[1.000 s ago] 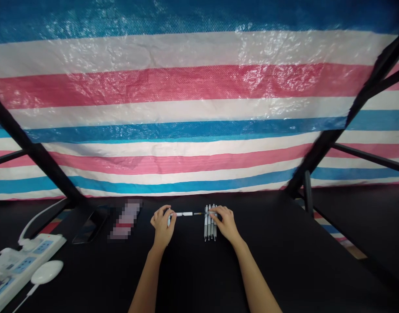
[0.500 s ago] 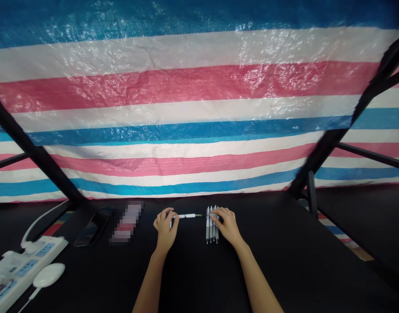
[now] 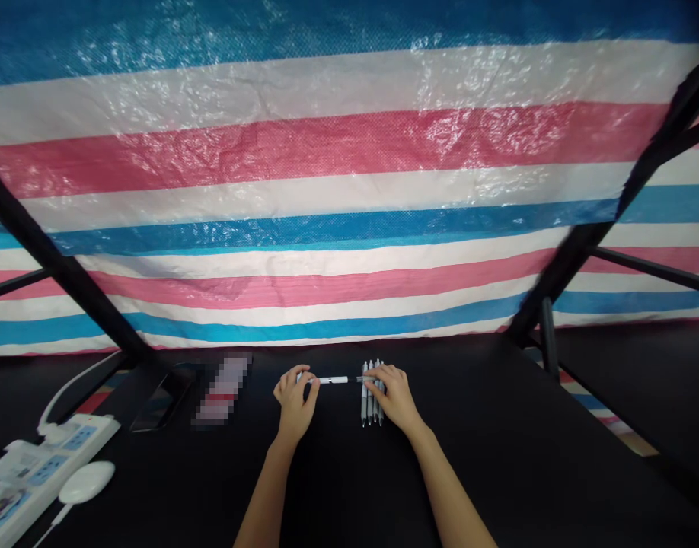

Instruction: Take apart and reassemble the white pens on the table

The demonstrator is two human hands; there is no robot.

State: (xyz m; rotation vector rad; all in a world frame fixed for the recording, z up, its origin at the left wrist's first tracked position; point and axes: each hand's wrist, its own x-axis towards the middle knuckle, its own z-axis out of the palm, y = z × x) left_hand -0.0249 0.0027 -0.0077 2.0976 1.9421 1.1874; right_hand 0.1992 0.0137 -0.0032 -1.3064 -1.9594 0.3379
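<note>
My left hand [image 3: 295, 392] pinches the left end of a white pen barrel [image 3: 333, 380], which lies level and points right. My right hand [image 3: 393, 392] is closed on a small clear, greyish tube-like pen part [image 3: 361, 378], in line with the barrel. A narrow dark gap shows between the two pieces; whether a thin refill bridges it I cannot tell. Beneath the right fingers, several white-and-grey pens [image 3: 371, 411] lie side by side on the black table, tips toward me. The right fingers partly cover their upper halves.
At the left are a white power strip [image 3: 101, 431] with plugs and a cable, and a white rounded device [image 3: 87, 482] on a cord. A dark phone [image 3: 162, 399] lies beside a blurred-out pinkish item [image 3: 224, 388]. Black frame bars [image 3: 69, 281] and striped sheeting [image 3: 349, 285] stand behind.
My left hand and the barrel have moved slightly right, closer to the clear part. The dark tip seen at the barrel's end is now harder to see. The row of pens stays put.
</note>
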